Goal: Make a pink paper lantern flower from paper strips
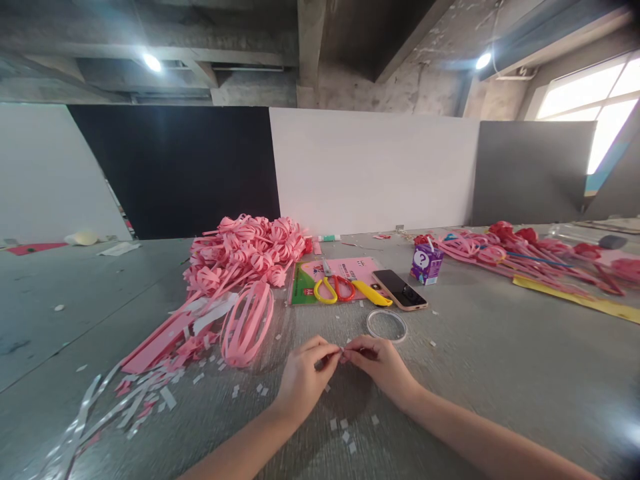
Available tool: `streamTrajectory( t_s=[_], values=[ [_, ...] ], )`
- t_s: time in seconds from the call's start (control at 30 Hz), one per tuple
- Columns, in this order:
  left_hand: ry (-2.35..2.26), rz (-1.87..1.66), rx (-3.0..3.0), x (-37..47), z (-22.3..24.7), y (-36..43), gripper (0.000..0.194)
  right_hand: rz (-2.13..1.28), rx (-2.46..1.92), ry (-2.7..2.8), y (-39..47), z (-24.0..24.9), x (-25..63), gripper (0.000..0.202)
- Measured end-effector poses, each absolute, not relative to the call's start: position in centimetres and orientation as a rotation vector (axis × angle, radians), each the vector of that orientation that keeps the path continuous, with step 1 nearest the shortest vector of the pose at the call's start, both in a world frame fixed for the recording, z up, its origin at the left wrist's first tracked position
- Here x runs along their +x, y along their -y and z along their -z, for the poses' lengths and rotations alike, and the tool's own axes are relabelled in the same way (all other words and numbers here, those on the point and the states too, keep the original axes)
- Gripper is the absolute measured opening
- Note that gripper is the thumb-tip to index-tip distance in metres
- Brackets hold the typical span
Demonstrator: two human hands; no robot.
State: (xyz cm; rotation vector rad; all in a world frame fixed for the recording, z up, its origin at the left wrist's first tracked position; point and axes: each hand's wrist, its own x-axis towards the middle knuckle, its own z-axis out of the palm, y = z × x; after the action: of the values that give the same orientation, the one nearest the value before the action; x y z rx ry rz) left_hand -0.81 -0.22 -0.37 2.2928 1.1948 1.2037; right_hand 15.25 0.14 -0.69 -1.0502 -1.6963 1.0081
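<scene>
tiny white scrap (341, 350), pinched between fingertips, above table

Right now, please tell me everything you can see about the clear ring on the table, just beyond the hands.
The clear ring looks like a roll of transparent tape: a thin, see-through hoop with a pale rim and an open middle through which the grey table shows. It lies flat, apart from both hands, just beyond the right hand and nearer the person than the phone. Nothing but the table touches it.

Head camera looks forward, down over table (500, 373) (wide); close
</scene>
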Motion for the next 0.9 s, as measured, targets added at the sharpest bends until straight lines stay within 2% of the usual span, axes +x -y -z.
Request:
streamTrajectory(
  t_s=[0.3, 0.9],
  values=[
    [-1.216, -1.043, 2.121, -0.88, -0.41, 0.25, 0.017, -0.956, -1.008, 1.789, -0.16, 0.85, 15.34, 0.015],
    [-1.191, -1.066, 2.087, -1.0, -0.33, 0.07, 0.016, -0.949, -1.053, 1.786, 0.02, 0.59, 15.19, 0.016]
  ],
)
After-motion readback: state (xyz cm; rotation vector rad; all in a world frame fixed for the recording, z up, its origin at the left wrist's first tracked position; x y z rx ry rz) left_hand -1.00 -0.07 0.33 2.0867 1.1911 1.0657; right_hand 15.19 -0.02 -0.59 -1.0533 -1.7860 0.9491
